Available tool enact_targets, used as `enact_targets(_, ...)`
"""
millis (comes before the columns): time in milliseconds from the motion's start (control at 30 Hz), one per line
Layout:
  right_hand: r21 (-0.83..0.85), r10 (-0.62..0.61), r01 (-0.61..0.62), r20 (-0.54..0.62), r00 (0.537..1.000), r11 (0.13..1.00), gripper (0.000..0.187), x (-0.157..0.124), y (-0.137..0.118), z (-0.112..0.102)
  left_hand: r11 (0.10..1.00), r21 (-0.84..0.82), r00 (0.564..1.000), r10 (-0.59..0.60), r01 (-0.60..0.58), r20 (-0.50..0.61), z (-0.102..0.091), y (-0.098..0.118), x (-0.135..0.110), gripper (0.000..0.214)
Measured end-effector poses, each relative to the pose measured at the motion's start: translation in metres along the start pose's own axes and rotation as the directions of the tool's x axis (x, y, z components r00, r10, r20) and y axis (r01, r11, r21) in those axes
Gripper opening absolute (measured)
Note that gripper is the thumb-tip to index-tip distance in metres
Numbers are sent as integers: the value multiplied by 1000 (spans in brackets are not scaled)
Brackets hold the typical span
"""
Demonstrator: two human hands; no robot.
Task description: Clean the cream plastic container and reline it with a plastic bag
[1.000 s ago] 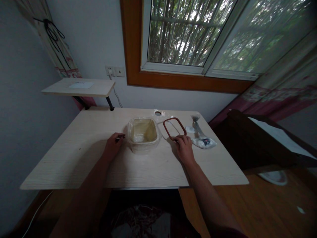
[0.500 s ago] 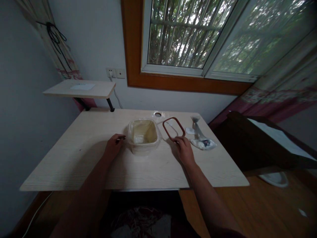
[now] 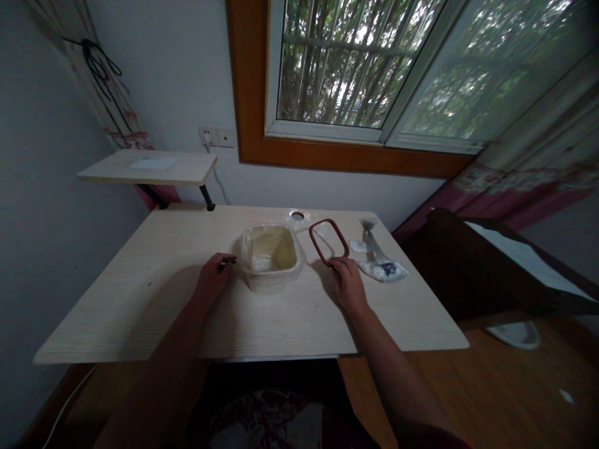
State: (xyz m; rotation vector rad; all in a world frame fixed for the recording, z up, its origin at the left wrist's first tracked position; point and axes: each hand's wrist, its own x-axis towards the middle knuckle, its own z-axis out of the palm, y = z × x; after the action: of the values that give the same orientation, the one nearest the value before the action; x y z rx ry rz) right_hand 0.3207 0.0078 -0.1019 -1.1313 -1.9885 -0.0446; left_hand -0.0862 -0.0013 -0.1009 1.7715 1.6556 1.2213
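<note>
A small square bin (image 3: 270, 257) lined with a clear plastic bag stands in the middle of the pale wooden desk (image 3: 140, 293). My left hand (image 3: 213, 276) rests on the desk just left of the bin, fingers curled, with a small dark thing at its fingertips that I cannot make out. My right hand (image 3: 347, 282) lies to the right of the bin and pinches the near edge of a reddish-brown rectangular ring (image 3: 328, 241), whose far end is tilted up off the desk.
A crumpled clear plastic bag (image 3: 381, 265) with small items lies right of the ring. A cable hole (image 3: 296, 215) sits behind the bin. A raised shelf (image 3: 150, 167) is at the back left, a dark chest (image 3: 491, 268) to the right, and a window above.
The ring's far end has lifted slightly off the desk in my right hand. My left hand has hardly moved.
</note>
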Motion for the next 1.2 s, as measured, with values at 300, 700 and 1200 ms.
enact_targets(300,-7,-62,62,-37,997,998,28,2,-5,-3,999,-29,999,16,-17,-48,-3,5,-2,25)
enact_targets(700,-4,-136,139,-237,962,990,30,38,-38,-29,917,88,869,398,-390,-294,-27,52,2,14)
enact_targets(1200,199,-437,422,39,899,885,24,108,-130,-46,654,202,684,688,-729,242,-41,164,42,30)
